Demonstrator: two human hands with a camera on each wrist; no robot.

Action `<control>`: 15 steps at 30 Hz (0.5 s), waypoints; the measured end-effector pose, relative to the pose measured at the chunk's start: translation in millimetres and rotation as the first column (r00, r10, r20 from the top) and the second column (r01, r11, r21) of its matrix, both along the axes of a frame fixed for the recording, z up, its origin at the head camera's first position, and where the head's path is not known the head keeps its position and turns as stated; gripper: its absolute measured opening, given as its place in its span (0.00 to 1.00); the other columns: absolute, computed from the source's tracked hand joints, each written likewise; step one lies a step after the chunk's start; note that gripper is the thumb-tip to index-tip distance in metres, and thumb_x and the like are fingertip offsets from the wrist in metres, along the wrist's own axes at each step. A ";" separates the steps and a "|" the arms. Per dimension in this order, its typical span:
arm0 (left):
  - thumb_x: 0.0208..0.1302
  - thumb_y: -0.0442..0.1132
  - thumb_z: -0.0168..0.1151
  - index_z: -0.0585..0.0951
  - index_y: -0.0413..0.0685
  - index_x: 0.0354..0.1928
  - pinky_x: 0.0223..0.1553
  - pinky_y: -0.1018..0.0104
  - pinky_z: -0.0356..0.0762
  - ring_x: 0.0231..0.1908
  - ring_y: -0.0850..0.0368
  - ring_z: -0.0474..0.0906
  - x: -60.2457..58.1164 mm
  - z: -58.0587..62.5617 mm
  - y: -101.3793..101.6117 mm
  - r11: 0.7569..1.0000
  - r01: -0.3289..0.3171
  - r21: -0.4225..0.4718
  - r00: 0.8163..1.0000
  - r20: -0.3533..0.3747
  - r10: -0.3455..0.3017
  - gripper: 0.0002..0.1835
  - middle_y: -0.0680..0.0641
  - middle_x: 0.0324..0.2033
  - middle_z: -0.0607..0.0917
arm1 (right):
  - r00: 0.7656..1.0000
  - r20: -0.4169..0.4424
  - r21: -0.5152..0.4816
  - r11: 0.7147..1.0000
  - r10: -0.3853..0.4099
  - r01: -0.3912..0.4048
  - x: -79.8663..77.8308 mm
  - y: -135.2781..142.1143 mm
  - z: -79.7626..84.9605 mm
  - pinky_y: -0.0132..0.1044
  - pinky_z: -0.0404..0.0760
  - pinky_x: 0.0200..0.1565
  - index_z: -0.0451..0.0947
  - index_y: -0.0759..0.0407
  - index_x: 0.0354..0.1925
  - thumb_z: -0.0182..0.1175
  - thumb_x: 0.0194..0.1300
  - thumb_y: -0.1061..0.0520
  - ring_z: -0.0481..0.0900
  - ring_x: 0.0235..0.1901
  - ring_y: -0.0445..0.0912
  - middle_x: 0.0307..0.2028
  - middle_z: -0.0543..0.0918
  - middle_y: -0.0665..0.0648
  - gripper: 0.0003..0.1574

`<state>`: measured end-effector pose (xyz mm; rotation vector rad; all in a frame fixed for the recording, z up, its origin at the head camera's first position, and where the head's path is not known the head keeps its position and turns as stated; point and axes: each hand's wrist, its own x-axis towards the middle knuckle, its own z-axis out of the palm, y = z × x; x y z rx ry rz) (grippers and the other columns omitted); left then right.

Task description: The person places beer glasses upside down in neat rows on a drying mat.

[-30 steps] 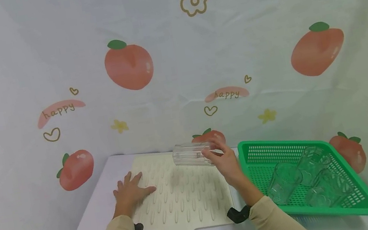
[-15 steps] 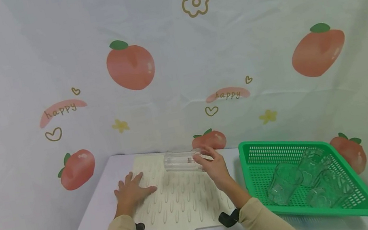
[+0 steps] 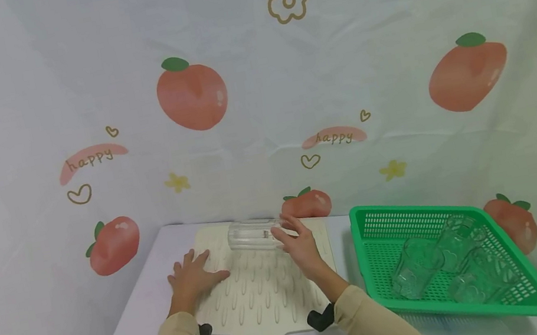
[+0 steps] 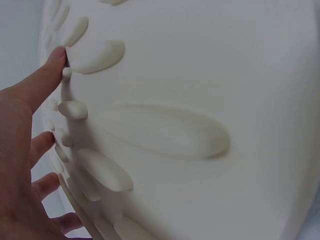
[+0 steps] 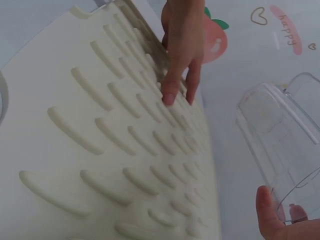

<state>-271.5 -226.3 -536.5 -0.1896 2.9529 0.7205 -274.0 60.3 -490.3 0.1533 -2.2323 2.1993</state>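
My right hand (image 3: pixel 306 249) grips a clear glass cup (image 3: pixel 250 235) near one end, thumb on the near side. The cup lies sideways above the far part of a cream draining mat (image 3: pixel 256 295) with raised oval ridges. In the right wrist view the cup (image 5: pixel 280 135) appears at the right, with a clear loop beside its far end. My left hand (image 3: pixel 193 281) rests on the mat's left edge, fingers spread. Its thumb and fingers reach the ridges in the left wrist view, where the mat (image 4: pixel 200 80) fills most of the frame.
A green plastic basket (image 3: pixel 362 258) stands right of the mat with 3 clear glass cups (image 3: pixel 417 268) lying in it. Behind the table hangs a white cloth (image 3: pixel 259 175) printed with fruit. Black wrist mounts (image 3: pixel 322 318) sit under both forearms.
My right hand has carried the cup to the left over the mat, away from the basket. The left hand has stayed in place on the mat's edge.
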 end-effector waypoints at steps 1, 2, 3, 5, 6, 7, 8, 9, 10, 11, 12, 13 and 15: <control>0.53 0.70 0.68 0.65 0.49 0.77 0.67 0.17 0.42 0.74 0.20 0.46 0.2 0.5 0.4 1.000 -0.002 -0.003 1.000 0.001 0.002 0.54 0.29 0.78 0.53 | 1.000 0.001 0.004 1.000 0.000 0.000 -0.7 -1.4 -0.7 0.48 0.85 0.56 0.68 0.49 0.73 0.64 0.71 0.45 0.79 0.63 0.61 0.70 0.71 0.66 0.36; 0.53 0.71 0.68 0.65 0.49 0.77 0.67 0.17 0.43 0.74 0.20 0.46 0.5 1.2 0.7 1.000 -0.002 -0.005 1.000 0.002 0.002 0.54 0.30 0.78 0.53 | 1.000 -0.003 0.006 1.000 0.001 -0.001 -1.6 -2.7 -1.9 0.48 0.85 0.56 0.69 0.50 0.72 0.64 0.71 0.45 0.79 0.63 0.61 0.70 0.72 0.66 0.36; 0.53 0.71 0.68 0.65 0.50 0.77 0.67 0.17 0.43 0.74 0.19 0.46 0.6 1.7 0.9 1.000 -0.002 -0.011 1.000 0.002 0.002 0.54 0.30 0.78 0.53 | 1.000 -0.003 0.010 1.000 0.002 -0.002 -2.3 -4.1 -2.6 0.49 0.85 0.56 0.69 0.49 0.72 0.64 0.71 0.45 0.79 0.62 0.61 0.69 0.72 0.65 0.36; 0.55 0.70 0.67 0.65 0.50 0.77 0.67 0.17 0.44 0.74 0.20 0.46 1.2 3.1 1.6 1.000 -0.004 -0.017 1.000 0.009 0.005 0.53 0.30 0.78 0.53 | 1.000 -0.001 0.018 1.000 0.003 -0.003 -4.2 -7.1 -4.8 0.48 0.85 0.55 0.69 0.48 0.72 0.65 0.70 0.45 0.80 0.61 0.60 0.69 0.73 0.64 0.36; 0.56 0.70 0.67 0.65 0.51 0.77 0.68 0.17 0.44 0.75 0.20 0.46 1.3 3.1 1.6 1.000 -0.005 -0.020 1.000 0.012 0.005 0.52 0.31 0.79 0.53 | 1.000 -0.001 0.020 1.000 0.007 -0.007 -5.1 -8.7 -6.1 0.48 0.85 0.56 0.69 0.47 0.72 0.65 0.70 0.45 0.80 0.62 0.59 0.69 0.73 0.64 0.36; 0.56 0.70 0.67 0.65 0.50 0.77 0.67 0.17 0.45 0.74 0.20 0.46 1.4 3.4 1.5 1.000 -0.004 -0.026 1.000 0.011 0.004 0.52 0.30 0.78 0.53 | 1.000 -0.003 0.022 1.000 0.011 -0.011 -6.0 -10.4 -7.5 0.48 0.85 0.56 0.69 0.47 0.72 0.65 0.70 0.45 0.80 0.62 0.59 0.69 0.73 0.63 0.36; 0.56 0.70 0.66 0.65 0.50 0.77 0.67 0.17 0.45 0.74 0.19 0.47 1.6 4.0 1.7 1.000 -0.002 -0.029 1.000 0.010 0.002 0.52 0.30 0.78 0.53 | 1.000 -0.002 0.024 1.000 0.013 -0.013 -6.9 -12.1 -8.7 0.48 0.85 0.57 0.69 0.46 0.72 0.65 0.70 0.45 0.80 0.62 0.59 0.69 0.73 0.63 0.36; 0.56 0.70 0.66 0.65 0.50 0.77 0.67 0.17 0.45 0.74 0.19 0.47 1.9 4.7 2.0 0.999 0.000 -0.033 1.000 0.013 0.001 0.52 0.30 0.78 0.53 | 1.000 0.003 0.024 1.000 0.016 -0.016 -7.5 -13.9 -9.6 0.48 0.85 0.57 0.69 0.45 0.72 0.65 0.70 0.45 0.80 0.62 0.58 0.69 0.73 0.62 0.35; 0.56 0.70 0.66 0.65 0.50 0.77 0.67 0.17 0.46 0.74 0.19 0.47 2.3 5.2 2.3 0.999 0.000 -0.035 1.000 0.013 0.000 0.52 0.30 0.78 0.53 | 1.000 0.001 0.027 0.999 0.019 -0.019 -8.2 -15.7 -10.7 0.48 0.85 0.57 0.69 0.46 0.72 0.65 0.70 0.45 0.80 0.63 0.59 0.69 0.73 0.62 0.36; 0.56 0.70 0.66 0.65 0.50 0.77 0.67 0.17 0.46 0.74 0.19 0.46 2.5 5.7 2.6 0.999 0.001 -0.036 1.000 0.015 0.000 0.52 0.30 0.78 0.53 | 1.000 0.001 0.027 0.999 0.022 -0.022 -8.9 -17.5 -11.7 0.49 0.84 0.58 0.69 0.46 0.72 0.65 0.70 0.45 0.79 0.63 0.59 0.69 0.72 0.62 0.35; 0.56 0.70 0.66 0.65 0.50 0.77 0.67 0.17 0.46 0.74 0.19 0.46 3.0 6.2 2.9 0.999 0.002 -0.039 1.000 0.017 -0.001 0.52 0.30 0.78 0.53 | 1.000 0.008 0.022 0.999 0.024 -0.024 -9.5 -19.3 -12.5 0.49 0.84 0.58 0.69 0.45 0.72 0.65 0.70 0.45 0.79 0.63 0.59 0.70 0.72 0.61 0.35; 0.56 0.70 0.66 0.65 0.50 0.77 0.67 0.17 0.45 0.74 0.19 0.46 3.3 6.9 3.1 0.999 0.002 -0.039 1.000 0.019 -0.001 0.52 0.30 0.78 0.53 | 1.000 0.008 0.022 0.999 0.026 -0.026 -9.8 -20.9 -13.2 0.49 0.84 0.58 0.69 0.46 0.72 0.65 0.70 0.45 0.79 0.63 0.59 0.70 0.72 0.61 0.35; 0.57 0.69 0.65 0.64 0.50 0.77 0.67 0.17 0.45 0.74 0.19 0.46 4.2 7.6 3.8 0.999 0.001 -0.038 1.000 0.022 0.000 0.51 0.30 0.78 0.53 | 0.999 0.012 0.027 0.999 0.032 -0.032 -9.8 -23.9 -12.1 0.49 0.84 0.58 0.68 0.49 0.72 0.64 0.72 0.47 0.79 0.63 0.60 0.70 0.72 0.63 0.35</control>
